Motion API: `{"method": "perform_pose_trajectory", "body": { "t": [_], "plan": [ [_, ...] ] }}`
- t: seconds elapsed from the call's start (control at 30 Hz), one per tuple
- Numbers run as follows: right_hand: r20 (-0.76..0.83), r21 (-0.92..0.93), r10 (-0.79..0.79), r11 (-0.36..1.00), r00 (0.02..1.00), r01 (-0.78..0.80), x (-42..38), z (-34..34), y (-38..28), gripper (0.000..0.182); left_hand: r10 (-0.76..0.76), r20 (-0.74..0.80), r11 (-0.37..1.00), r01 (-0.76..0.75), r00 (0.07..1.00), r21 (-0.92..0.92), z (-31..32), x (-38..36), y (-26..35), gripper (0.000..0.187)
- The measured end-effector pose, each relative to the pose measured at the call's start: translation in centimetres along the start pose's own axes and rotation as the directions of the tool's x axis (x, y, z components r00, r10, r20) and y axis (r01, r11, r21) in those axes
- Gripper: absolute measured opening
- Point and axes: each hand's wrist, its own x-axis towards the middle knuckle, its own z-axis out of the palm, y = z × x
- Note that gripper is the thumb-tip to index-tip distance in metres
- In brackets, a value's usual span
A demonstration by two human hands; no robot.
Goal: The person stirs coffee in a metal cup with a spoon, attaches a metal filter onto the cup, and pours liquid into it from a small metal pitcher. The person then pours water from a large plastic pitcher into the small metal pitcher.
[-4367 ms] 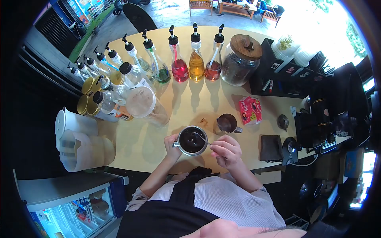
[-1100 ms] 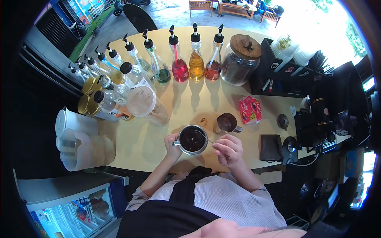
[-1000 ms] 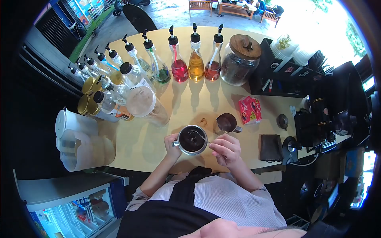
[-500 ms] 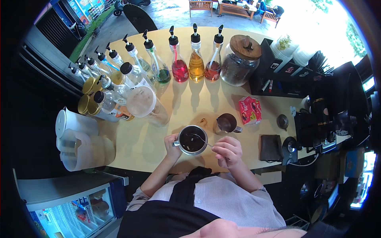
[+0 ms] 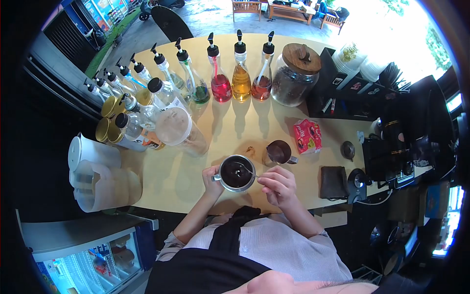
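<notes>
A metal pitcher (image 5: pixel 223 185) with dark brown liquid (image 5: pixel 236 175) in it stands at the front of the table. My left hand (image 5: pixel 212 180) is closed on its handle at the left side. Between the fingers of my right hand (image 5: pixel 279 185) is a thin-handled spoon (image 5: pixel 251 172), pinched by its handle and dipped into the liquid. The spoon's bowl is hidden under the dark surface. A second metal pitcher (image 5: pixel 278 153), brown inside, stands just behind my right hand, its handle toward the right.
Pump bottles (image 5: pixel 241 78) line the far edge. A lidded glass jar (image 5: pixel 294 78) and black organizer (image 5: pixel 338 78) stand at back right. A pink tissue pack (image 5: pixel 308 136) lies right of the pitchers; a tall plastic container (image 5: pixel 177 130) and clear jugs (image 5: pixel 105 188) stand left.
My right hand has shifted slightly left and up, and the spoon has moved within the dark liquid. My left hand keeps its hold on the pitcher.
</notes>
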Motion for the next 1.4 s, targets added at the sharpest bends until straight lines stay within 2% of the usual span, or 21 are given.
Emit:
{"method": "perform_pose_trajectory", "body": {
  "t": [0.1,0.17,0.2,0.3,0.37,0.53,0.6,0.77,0.93,1.03,1.13,1.2,1.23,1.33,1.4],
  "plan": [
    [-0.049,0.105,0.062,0.993,0.997,-0.056,-0.5,0.3,0.3,0.026,-0.047,0.015,0.996,0.048,0.999,-0.074,-0.1,-0.1,-0.3,0.052],
    [-0.079,0.090,0.055,0.995,0.995,-0.048,-0.8,0.3,0.4,0.022,-0.036,-0.004,0.999,0.036,0.999,0.039,-0.1,-0.1,-0.4,0.051],
    [-0.109,0.072,0.048,0.997,0.993,-0.040,-0.9,0.2,0.4,0.018,-0.036,-0.004,0.999,0.036,0.999,0.038,0.0,-0.1,-0.2,0.051],
    [-0.040,-0.037,-0.001,0.999,0.999,-0.001,-0.2,0.2,0.1,0.025,-0.035,-0.002,0.998,0.034,0.999,-0.049,0.1,-0.1,0.0,0.051],
    [-0.045,-0.002,0.009,1.000,0.999,-0.009,-0.1,0.4,0.1,0.024,-0.061,0.009,0.994,0.062,0.998,-0.086,-0.2,-0.2,-0.3,0.053],
    [-0.069,0.042,0.038,0.998,0.997,-0.035,-0.5,0.4,0.2,0.022,-0.029,0.034,0.999,0.030,0.999,-0.028,-0.3,-0.1,0.2,0.055],
    [-0.062,-0.033,0.022,0.999,0.998,-0.024,-0.3,0.4,0.1,0.022,-0.018,0.043,1.000,0.018,0.999,0.015,-0.2,-0.1,0.3,0.055],
    [-0.072,-0.004,0.042,0.999,0.997,-0.043,-0.4,0.3,0.2,0.022,-0.013,-0.002,0.999,0.013,1.000,0.038,0.1,-0.1,0.9,0.055],
    [-0.072,-0.060,-0.021,0.998,0.997,0.016,-0.3,0.2,0.2,0.022,-0.030,-0.001,1.000,0.030,1.000,-0.007,0.0,-0.2,-0.3,0.054],
    [-0.032,-0.037,-0.001,0.999,0.999,0.000,-0.3,0.2,0.3,0.022,-0.034,0.009,0.999,0.035,0.999,-0.008,-0.2,-0.1,-0.5,0.052],
    [-0.077,0.018,0.018,1.000,0.997,-0.016,-0.6,0.2,0.3,0.022,-0.026,0.017,0.999,0.025,1.000,0.029,-0.2,-0.1,-0.6,0.051],
    [-0.048,-0.056,-0.026,0.998,0.999,0.023,-0.2,-0.1,0.3,0.020,-0.011,0.012,0.998,0.010,1.000,0.056,-0.1,-0.1,-0.6,0.050],
    [-0.048,-0.057,-0.025,0.998,0.999,0.022,-0.1,-0.1,0.3,0.020,-0.026,0.008,1.000,0.026,1.000,0.009,0.0,-0.1,-0.6,0.050],
    [-0.017,0.030,0.056,0.998,0.998,-0.056,0.2,-0.2,0.1,0.019,-0.046,0.013,0.998,0.047,0.999,-0.043,-0.5,-0.3,-1.8,0.052],
    [-0.093,0.181,0.207,0.965,0.974,-0.188,0.4,-0.5,-0.2,0.018,-0.051,0.020,0.997,0.052,0.999,-0.051,-0.6,-0.3,-1.9,0.052]
  ]
}}
